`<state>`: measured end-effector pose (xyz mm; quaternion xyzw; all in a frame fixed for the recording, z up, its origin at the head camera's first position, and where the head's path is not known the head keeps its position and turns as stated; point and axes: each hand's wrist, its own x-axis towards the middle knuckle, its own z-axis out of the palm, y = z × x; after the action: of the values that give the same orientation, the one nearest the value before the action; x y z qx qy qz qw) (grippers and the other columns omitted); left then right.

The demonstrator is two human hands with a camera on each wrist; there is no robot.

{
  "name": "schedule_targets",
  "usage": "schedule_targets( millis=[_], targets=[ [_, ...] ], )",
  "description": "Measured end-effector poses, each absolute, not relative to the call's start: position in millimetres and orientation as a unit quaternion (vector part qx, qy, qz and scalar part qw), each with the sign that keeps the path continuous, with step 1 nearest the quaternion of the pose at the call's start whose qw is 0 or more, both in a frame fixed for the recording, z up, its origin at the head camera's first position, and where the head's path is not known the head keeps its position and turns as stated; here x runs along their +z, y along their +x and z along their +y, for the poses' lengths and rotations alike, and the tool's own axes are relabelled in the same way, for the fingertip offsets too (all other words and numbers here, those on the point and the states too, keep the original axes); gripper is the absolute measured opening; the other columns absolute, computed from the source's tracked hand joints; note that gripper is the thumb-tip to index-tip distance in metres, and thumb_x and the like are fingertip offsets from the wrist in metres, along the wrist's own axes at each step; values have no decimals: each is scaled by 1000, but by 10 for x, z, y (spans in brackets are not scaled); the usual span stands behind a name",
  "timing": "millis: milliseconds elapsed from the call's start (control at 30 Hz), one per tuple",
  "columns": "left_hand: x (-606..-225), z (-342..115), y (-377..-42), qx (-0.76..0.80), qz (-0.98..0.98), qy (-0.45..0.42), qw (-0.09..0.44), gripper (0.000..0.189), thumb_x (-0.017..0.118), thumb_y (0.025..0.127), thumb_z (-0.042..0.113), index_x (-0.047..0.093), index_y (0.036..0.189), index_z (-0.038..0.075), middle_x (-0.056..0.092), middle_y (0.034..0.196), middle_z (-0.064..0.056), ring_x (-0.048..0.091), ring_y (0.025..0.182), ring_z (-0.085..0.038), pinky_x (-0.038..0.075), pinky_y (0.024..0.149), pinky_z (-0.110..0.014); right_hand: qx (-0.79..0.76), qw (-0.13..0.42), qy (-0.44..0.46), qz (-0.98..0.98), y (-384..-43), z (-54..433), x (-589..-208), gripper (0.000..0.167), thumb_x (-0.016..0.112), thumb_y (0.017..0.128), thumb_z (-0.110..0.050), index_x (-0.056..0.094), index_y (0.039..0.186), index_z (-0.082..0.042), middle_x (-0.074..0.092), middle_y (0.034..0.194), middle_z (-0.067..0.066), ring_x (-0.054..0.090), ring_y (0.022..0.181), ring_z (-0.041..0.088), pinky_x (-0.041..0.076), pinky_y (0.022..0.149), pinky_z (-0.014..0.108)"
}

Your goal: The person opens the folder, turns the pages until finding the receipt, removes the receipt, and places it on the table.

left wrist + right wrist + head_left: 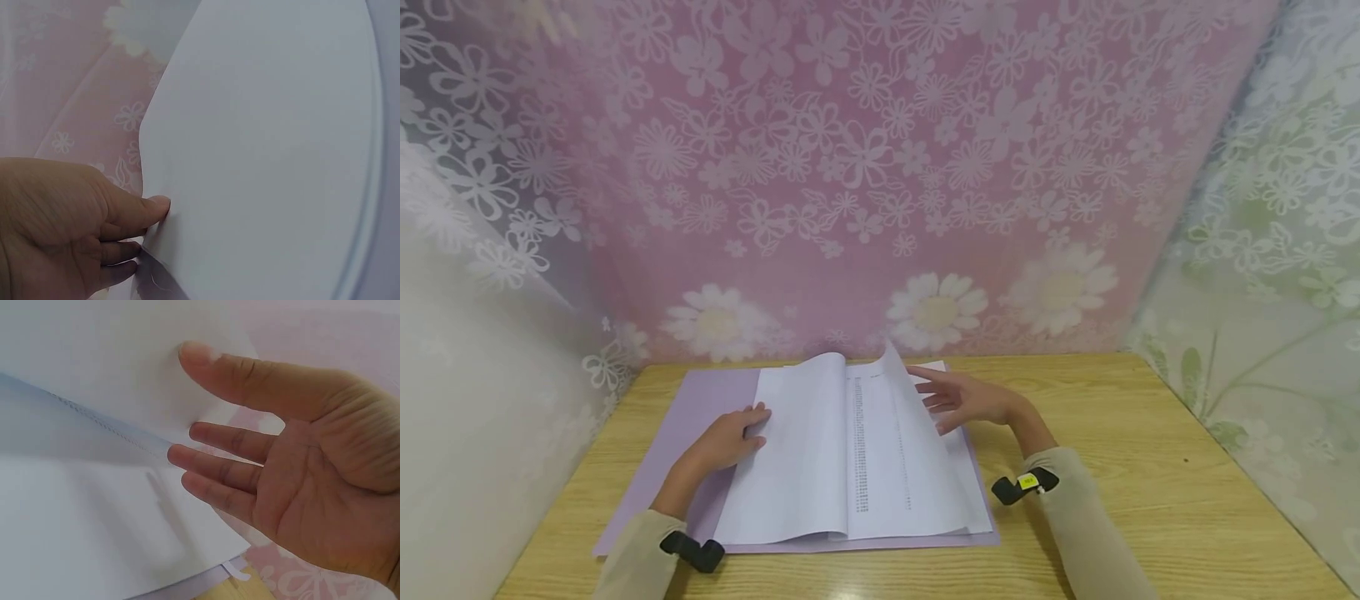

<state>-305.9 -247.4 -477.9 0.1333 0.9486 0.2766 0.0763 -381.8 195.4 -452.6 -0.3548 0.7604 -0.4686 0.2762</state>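
A light purple folder (711,392) lies spread on the table with white printed sheets inside. At its left side my left hand (726,439) pinches the edge of the turned-over pages (793,458). In the left wrist view, the thumb of my left hand (69,225) lies on top of the white page (262,144), with some fingers at or behind its edge. My right hand (970,400) is at the lifted right page (917,442), which has columns of small print. The right wrist view shows the fingers of my right hand (300,450) spread and nearly straight beside that page (112,344).
The wooden table (1097,400) extends on both sides of the folder. Behind it hangs a pink curtain (865,208) with white flowers, and a pale floral sheet (1277,275) hangs at the right. Each wrist carries a black band (1026,485).
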Motion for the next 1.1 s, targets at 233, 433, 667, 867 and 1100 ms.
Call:
schedule_targets(
  millis=[233, 433, 667, 867, 1100],
  targets=[
    [-4766, -2465, -3070, 287, 945, 133, 77, 53, 63, 99, 11, 49, 147, -6, 40, 157, -27, 32, 148, -51, 30, 119, -63, -463, 266, -362, 764, -3770, 1843, -4472, 105, 85, 84, -18, 18, 164, -33, 29, 167, 15, 38, 149, 39, 36, 120, 55],
    [-4795, -2459, -3080, 281, 948, 138, 56, 51, 62, 100, 14, 51, 144, -8, 43, 154, -29, 35, 146, -51, 32, 119, -62, -469, 249, -377, 759, -3714, 1759, -4421, 104, 83, 85, -15, 18, 165, -29, 24, 169, 12, 36, 151, 41, 35, 120, 56],
    [-4758, -2415, -3064, 303, 944, 127, 19, 52, 61, 101, 17, 50, 144, -10, 42, 153, -32, 36, 145, -51, 31, 119, -62, -465, 236, -390, 759, -3654, 1639, -4393, 101, 80, 87, -7, 19, 165, -24, 23, 170, 14, 38, 149, 39, 33, 121, 59],
    [-4635, -2279, -3044, 386, 911, 147, -11, 55, 59, 104, 26, 46, 150, -2, 42, 157, -27, 42, 143, -49, 36, 117, -61, -446, 221, -396, 772, -3624, 1541, -4416, 99, 83, 86, -18, 23, 164, -29, 25, 170, 4, 40, 149, 36, 36, 120, 56],
    [-4513, -1953, -2953, 562, 808, 168, 48, 63, 54, 107, 29, 33, 157, -4, 38, 161, -22, 37, 150, -37, 34, 120, -49, -441, 213, -405, 772, -3587, 1445, -4417, 97, 83, 86, -17, 26, 163, -28, 24, 170, -3, 41, 149, 36, 37, 119, 57]
  ],
)
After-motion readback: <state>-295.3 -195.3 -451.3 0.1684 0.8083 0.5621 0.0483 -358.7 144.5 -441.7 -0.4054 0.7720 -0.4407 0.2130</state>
